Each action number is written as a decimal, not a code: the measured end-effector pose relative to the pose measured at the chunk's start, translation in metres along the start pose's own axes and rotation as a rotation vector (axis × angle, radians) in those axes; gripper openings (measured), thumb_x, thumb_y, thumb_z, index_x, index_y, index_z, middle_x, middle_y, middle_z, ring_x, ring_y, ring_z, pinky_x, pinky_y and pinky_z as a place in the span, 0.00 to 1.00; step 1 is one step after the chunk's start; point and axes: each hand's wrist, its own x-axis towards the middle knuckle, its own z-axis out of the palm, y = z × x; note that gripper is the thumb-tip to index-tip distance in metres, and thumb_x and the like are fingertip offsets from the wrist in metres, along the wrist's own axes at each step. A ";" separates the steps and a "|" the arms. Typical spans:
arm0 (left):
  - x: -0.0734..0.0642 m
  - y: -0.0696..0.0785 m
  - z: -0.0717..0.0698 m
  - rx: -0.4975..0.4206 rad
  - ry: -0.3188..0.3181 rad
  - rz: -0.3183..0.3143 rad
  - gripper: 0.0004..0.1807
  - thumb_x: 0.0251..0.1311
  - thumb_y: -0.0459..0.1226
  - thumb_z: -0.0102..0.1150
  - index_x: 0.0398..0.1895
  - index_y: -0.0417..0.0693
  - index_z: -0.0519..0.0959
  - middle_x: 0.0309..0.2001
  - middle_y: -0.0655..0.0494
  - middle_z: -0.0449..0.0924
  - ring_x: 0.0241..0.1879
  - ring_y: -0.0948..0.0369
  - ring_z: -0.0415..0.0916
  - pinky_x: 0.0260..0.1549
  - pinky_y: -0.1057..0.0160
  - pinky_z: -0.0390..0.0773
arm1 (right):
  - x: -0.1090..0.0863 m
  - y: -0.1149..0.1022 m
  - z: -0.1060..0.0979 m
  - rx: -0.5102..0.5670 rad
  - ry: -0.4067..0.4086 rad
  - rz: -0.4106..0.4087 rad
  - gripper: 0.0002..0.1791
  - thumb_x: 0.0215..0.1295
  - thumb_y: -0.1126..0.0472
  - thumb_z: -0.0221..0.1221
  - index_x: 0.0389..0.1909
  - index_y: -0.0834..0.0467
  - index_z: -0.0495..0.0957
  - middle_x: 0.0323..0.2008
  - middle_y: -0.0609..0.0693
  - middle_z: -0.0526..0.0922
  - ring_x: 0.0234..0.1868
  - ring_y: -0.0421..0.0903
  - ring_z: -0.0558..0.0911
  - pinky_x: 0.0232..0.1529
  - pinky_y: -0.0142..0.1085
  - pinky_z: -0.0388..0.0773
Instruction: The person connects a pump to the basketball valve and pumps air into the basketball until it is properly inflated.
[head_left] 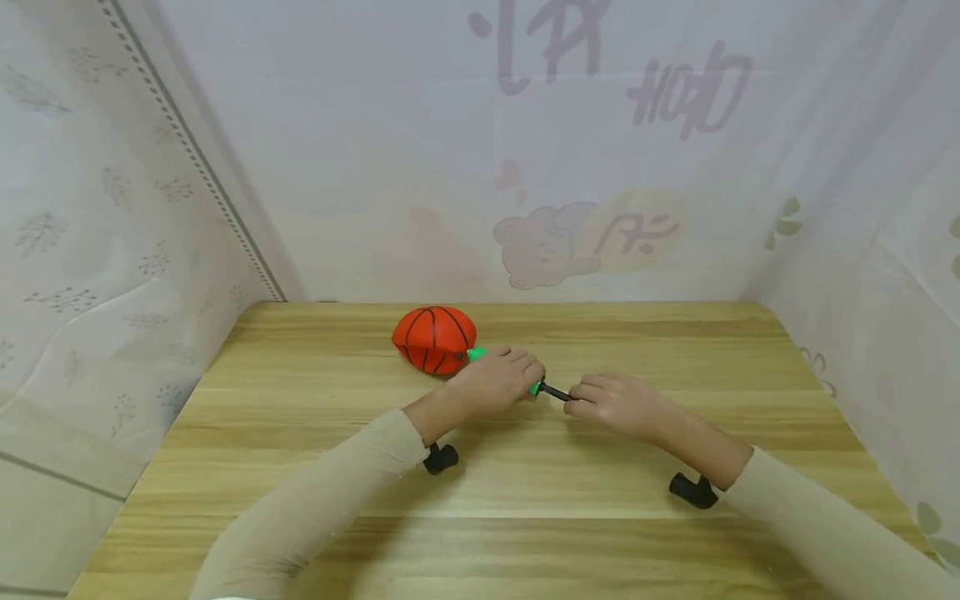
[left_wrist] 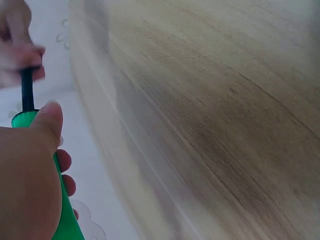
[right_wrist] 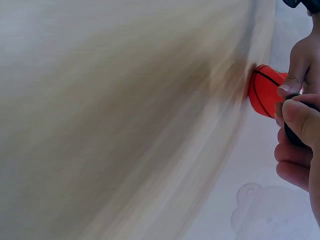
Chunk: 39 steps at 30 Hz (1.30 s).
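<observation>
A red ball with black lines (head_left: pixel 433 333), patterned like a basketball, lies partly caved in on the table. The green nozzle end of a hand pump (head_left: pixel 477 354) meets its right side. My left hand (head_left: pixel 495 383) grips the pump's green barrel (left_wrist: pixel 67 220), its fingers wrapped round it. Out of the barrel's right end comes a black rod (head_left: pixel 556 392). My right hand (head_left: pixel 618 406) holds the black handle (right_wrist: pixel 294 137) at the rod's far end, thumb and fingers curled about it. In the right wrist view, the ball (right_wrist: pixel 265 92) shows behind both hands.
The wooden table (head_left: pixel 360 542) runs up to a pale printed curtain (head_left: pixel 360 167) at the back, with more curtain at both sides. Black wrist mounts (head_left: pixel 441 458) hang under both forearms.
</observation>
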 end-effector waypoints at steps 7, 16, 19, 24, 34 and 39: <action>-0.003 -0.003 0.002 0.015 0.022 0.016 0.18 0.75 0.52 0.51 0.53 0.49 0.73 0.47 0.60 0.77 0.47 0.63 0.73 0.46 0.65 0.72 | -0.032 -0.013 -0.013 -0.030 0.094 -0.006 0.25 0.85 0.62 0.33 0.40 0.58 0.81 0.36 0.50 0.84 0.32 0.44 0.81 0.32 0.33 0.81; -0.001 -0.001 0.003 0.038 0.008 0.015 0.19 0.75 0.52 0.51 0.54 0.49 0.73 0.48 0.60 0.77 0.48 0.62 0.73 0.47 0.64 0.73 | -0.045 -0.018 -0.017 -0.054 0.087 0.016 0.25 0.85 0.63 0.35 0.38 0.58 0.82 0.35 0.51 0.85 0.33 0.44 0.82 0.34 0.34 0.83; 0.000 -0.001 0.002 0.037 0.012 0.004 0.19 0.75 0.52 0.50 0.54 0.49 0.72 0.47 0.60 0.76 0.47 0.62 0.73 0.47 0.64 0.73 | -0.037 -0.014 -0.015 -0.066 0.072 0.005 0.25 0.85 0.63 0.34 0.39 0.59 0.82 0.36 0.50 0.85 0.34 0.44 0.82 0.35 0.33 0.82; 0.002 -0.001 0.002 0.038 0.024 -0.001 0.19 0.75 0.53 0.51 0.53 0.48 0.73 0.45 0.59 0.76 0.46 0.62 0.73 0.45 0.65 0.73 | -0.023 -0.006 -0.005 -0.072 0.066 -0.010 0.26 0.85 0.65 0.31 0.41 0.59 0.81 0.37 0.50 0.83 0.34 0.45 0.80 0.36 0.33 0.80; 0.003 0.001 0.003 0.070 0.016 0.004 0.19 0.75 0.53 0.50 0.53 0.49 0.74 0.44 0.60 0.76 0.43 0.63 0.71 0.41 0.66 0.70 | 0.010 0.005 0.012 -0.030 0.009 0.020 0.06 0.72 0.70 0.57 0.40 0.57 0.81 0.36 0.48 0.83 0.35 0.42 0.80 0.36 0.30 0.79; 0.002 0.000 0.002 0.003 -0.011 0.002 0.18 0.76 0.52 0.50 0.53 0.50 0.73 0.46 0.61 0.77 0.45 0.63 0.72 0.43 0.66 0.71 | 0.014 0.005 0.015 -0.017 0.031 0.026 0.15 0.51 0.73 0.72 0.39 0.57 0.81 0.34 0.47 0.83 0.32 0.41 0.79 0.33 0.29 0.77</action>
